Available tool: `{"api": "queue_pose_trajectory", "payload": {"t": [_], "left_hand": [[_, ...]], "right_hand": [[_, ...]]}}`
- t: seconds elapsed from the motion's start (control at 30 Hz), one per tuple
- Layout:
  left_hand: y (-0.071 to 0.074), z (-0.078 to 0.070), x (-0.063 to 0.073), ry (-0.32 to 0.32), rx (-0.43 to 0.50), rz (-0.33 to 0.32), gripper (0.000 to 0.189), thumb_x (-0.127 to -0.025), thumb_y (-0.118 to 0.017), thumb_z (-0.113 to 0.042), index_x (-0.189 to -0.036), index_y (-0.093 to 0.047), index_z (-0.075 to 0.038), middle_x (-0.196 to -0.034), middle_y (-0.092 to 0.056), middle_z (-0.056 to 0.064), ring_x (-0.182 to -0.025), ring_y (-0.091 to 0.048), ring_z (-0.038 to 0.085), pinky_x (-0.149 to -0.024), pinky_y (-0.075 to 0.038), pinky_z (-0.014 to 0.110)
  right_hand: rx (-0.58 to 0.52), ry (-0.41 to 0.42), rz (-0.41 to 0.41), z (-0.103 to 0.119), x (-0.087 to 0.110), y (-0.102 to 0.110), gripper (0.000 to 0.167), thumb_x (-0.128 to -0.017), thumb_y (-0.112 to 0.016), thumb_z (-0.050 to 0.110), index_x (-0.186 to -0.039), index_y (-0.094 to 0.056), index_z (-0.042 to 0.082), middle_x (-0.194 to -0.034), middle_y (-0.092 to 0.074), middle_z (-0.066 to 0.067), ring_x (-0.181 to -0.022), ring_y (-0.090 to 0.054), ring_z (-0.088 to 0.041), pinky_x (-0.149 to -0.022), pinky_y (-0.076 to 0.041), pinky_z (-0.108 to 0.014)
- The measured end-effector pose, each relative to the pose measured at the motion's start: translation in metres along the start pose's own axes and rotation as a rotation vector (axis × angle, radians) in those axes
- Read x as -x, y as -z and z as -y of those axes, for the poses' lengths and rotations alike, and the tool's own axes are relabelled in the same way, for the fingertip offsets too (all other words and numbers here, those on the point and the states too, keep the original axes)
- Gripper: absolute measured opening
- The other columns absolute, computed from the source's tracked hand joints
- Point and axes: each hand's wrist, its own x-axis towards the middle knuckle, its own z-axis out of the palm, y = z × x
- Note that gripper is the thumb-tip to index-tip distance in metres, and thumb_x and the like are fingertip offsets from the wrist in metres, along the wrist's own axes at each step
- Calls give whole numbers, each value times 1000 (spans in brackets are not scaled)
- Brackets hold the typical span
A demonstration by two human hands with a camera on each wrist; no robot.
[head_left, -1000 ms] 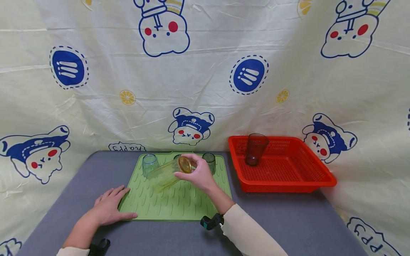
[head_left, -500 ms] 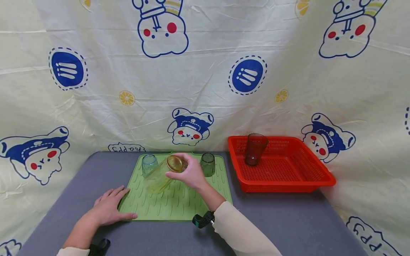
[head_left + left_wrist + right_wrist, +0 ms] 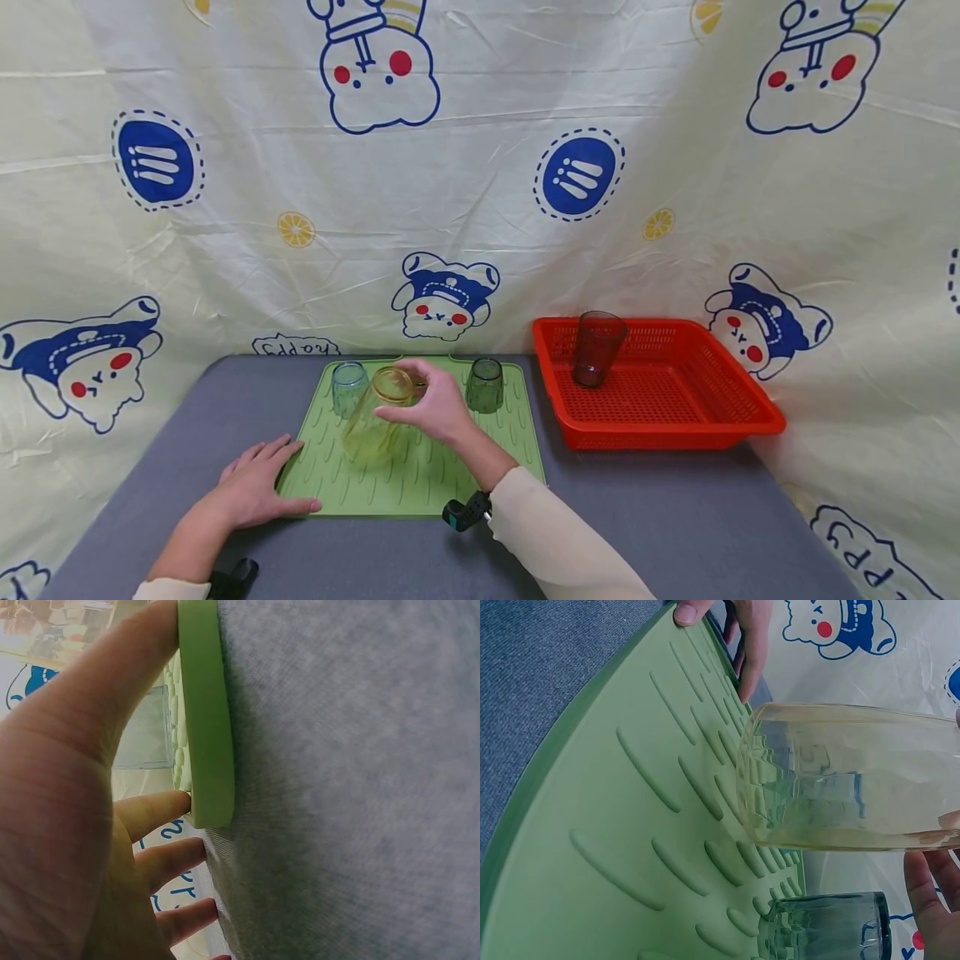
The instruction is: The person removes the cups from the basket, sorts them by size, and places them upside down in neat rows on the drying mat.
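Note:
My right hand [image 3: 435, 408] grips a tall amber glass [image 3: 371, 432] near its base. The glass is tipped mouth-down, slightly tilted, over the green ribbed mat [image 3: 420, 492]. In the right wrist view the glass's mouth [image 3: 751, 776] is close to the mat; I cannot tell whether they touch. My left hand [image 3: 255, 487] rests with spread fingers at the mat's front left corner, its thumb on the edge. A light blue glass [image 3: 348, 390] stands upside down behind the amber one. A dark green glass [image 3: 485, 386] stands upside down at the mat's back right.
To the right sits a red perforated basket [image 3: 675, 437] with one tall dark glass [image 3: 597, 354] leaning in it. Grey cloth [image 3: 360, 562] covers the table. A printed curtain [image 3: 480, 183] hangs right behind it.
The right hand has carried the amber glass left and turned it more upright, mouth down. The dark green glass has come fully into view. The left hand has stayed put.

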Motion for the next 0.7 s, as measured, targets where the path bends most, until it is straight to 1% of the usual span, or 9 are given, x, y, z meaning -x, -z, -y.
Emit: {"api": "queue_pose_trajectory", "payload": {"t": [0.17, 0.3, 0.53, 0.7], "left_hand": [[0, 0, 0, -5, -4, -8, 109, -71, -77, -74, -151, -47, -5, -157, -40, 28, -139, -34, 61, -103, -33, 79], [1, -1, 1, 0, 2, -1, 109, -71, -78, -73, -150, -47, -4, -157, -40, 29, -139, -34, 61, -103, -33, 79], [1, -1, 0, 3, 8, 5, 110, -72, -78, -73, -151, -47, -4, -157, -39, 29, -139, -34, 61, -103, -32, 79], [1, -1, 0, 5, 7, 7, 110, -71, -78, -73, -151, -47, -4, -157, -39, 29, -139, -34, 61, -103, -33, 79]], "right_hand": [[51, 6, -2, -2, -2, -2, 67, -72, -95, 33, -131, -65, 21, -119, -71, 3, -101, -66, -11, -84, -58, -25], [50, 9, 5, -2, -2, -3, 66, -72, -95, 34, -130, -66, 22, -118, -71, 4, -99, -65, -11, -81, -58, -25], [33, 10, 11, 0, -3, -4, 65, -72, -95, 34, -129, -67, 23, -117, -71, 5, -99, -65, -10, -82, -58, -26], [28, 26, 17, -1, -4, -8, 65, -72, -95, 33, -129, -68, 23, -115, -71, 5, -97, -65, -9, -81, -58, -24]]}}
